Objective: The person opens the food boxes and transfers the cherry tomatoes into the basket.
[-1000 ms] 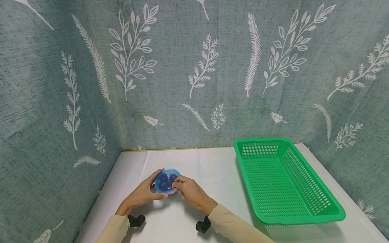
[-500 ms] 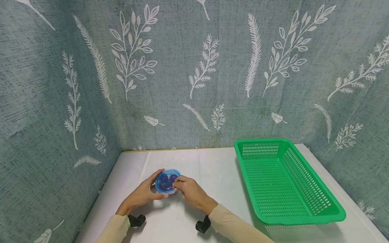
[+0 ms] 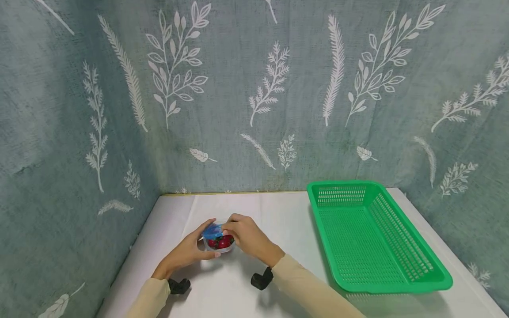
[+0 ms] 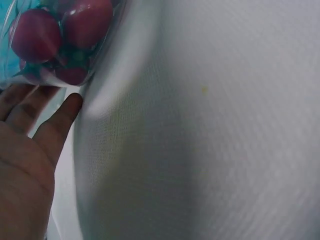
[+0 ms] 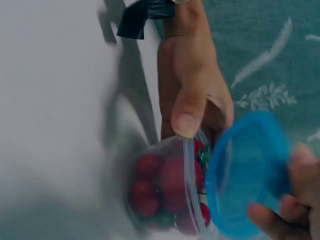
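Pinching lid (image 3: 212,232), right hand (image 3: 249,235); left hand (image 3: 187,251) round tub (image 5: 190,175), apparently tomatoes (image 5: 145,197) inside.

Grey-green walls (image 3: 230,88) carry white leaf prints (image 3: 336,70); a white tabletop (image 3: 282,221) lies below.

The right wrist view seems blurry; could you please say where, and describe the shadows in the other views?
Right wrist view: blue lid and right hand look smeared, the left hand crisper; head view: soft shadows below both hands on the white table; left wrist view: a broad shadow across the table, pale glints on the clear container.
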The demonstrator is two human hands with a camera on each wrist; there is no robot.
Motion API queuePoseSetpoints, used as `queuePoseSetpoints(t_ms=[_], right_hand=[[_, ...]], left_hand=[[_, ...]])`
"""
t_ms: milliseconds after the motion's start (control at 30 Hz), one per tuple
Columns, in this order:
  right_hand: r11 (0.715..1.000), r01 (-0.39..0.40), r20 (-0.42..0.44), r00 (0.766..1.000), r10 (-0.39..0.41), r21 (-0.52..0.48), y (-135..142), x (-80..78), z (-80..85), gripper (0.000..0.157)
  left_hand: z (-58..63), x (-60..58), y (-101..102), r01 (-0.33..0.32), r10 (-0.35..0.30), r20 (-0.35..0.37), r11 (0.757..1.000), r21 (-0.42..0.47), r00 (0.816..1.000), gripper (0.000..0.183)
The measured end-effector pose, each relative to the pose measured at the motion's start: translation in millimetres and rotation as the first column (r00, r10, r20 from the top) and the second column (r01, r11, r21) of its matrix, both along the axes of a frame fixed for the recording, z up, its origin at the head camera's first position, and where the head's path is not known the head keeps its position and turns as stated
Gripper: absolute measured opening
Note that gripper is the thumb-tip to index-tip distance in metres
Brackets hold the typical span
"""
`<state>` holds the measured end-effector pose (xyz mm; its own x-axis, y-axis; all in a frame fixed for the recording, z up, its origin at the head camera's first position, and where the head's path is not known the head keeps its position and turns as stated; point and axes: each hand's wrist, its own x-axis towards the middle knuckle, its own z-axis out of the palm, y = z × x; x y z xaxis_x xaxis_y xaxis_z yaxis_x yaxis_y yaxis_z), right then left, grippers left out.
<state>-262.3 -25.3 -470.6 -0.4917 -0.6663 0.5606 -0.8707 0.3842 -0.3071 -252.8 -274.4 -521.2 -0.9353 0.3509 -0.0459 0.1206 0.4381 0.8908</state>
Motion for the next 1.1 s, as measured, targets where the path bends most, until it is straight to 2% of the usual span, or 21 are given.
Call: queuePoseSetpoints(t_ms=[67, 200, 300, 467, 533, 667, 767, 900, 1100], right_hand=[[0.998, -0.025, 0.000, 1.000, 0.025, 0.056, 1, -0.7, 7.1, 0.014], [0.990, -0.065, 0.046, 0.997, 0.060, 0.126, 6, 1.9, -0.1, 0.018], [0.990, -0.064, 0.065, 0.996, 0.057, 0.123, 9, 3.9, -8.0, 0.019], [0.992, -0.032, 0.074, 0.997, 0.023, 0.120, 14, 2.9, -19.7, 0.021], [0.993, -0.027, 0.102, 0.995, 0.016, 0.113, 15, 2.9, -23.4, 0.022], [0.999, -0.022, 0.159, 0.987, 0.014, 0.048, 20, 6.4, -25.3, 0.022], [0.999, 0.018, 0.195, 0.981, -0.011, -0.033, 23, 10.0, -24.7, 0.022], [0.988, 0.108, 0.243, 0.967, -0.080, -0.106, 28, 13.5, -24.6, 0.016], [0.976, 0.205, 0.342, 0.925, -0.166, -0.080, 34, 14.8, -25.9, 0.010]], left_hand=[[0.8, -1.2, -1, -0.014, 0.014, -0.005, 1.000, -0.015, 1.000, 0.109], [2.2, -2.9, -3, 0.010, -0.012, 0.041, 0.999, 0.049, 0.999, 0.109], [2.9, -4.6, -4, 0.030, -0.035, 0.053, 0.996, 0.084, 0.998, 0.109], [2.7, -5.4, -4, 0.044, -0.049, 0.055, 0.995, 0.090, 0.997, 0.107], [2.1, -5.1, -4, 0.050, -0.057, 0.068, 0.994, 0.100, 0.996, 0.108], [1.1, -5.0, -2, 0.064, -0.071, 0.068, 0.992, 0.106, 0.995, 0.108], [1.3, -5.0, 0, 0.058, -0.064, 0.058, 0.994, 0.095, 0.996, 0.108], [2.1, -5.0, -1, 0.039, -0.042, 0.044, 0.996, 0.074, 0.998, 0.108], [1.3, -6.0, -2, 0.026, -0.027, 0.031, 0.998, 0.061, 0.999, 0.109]])
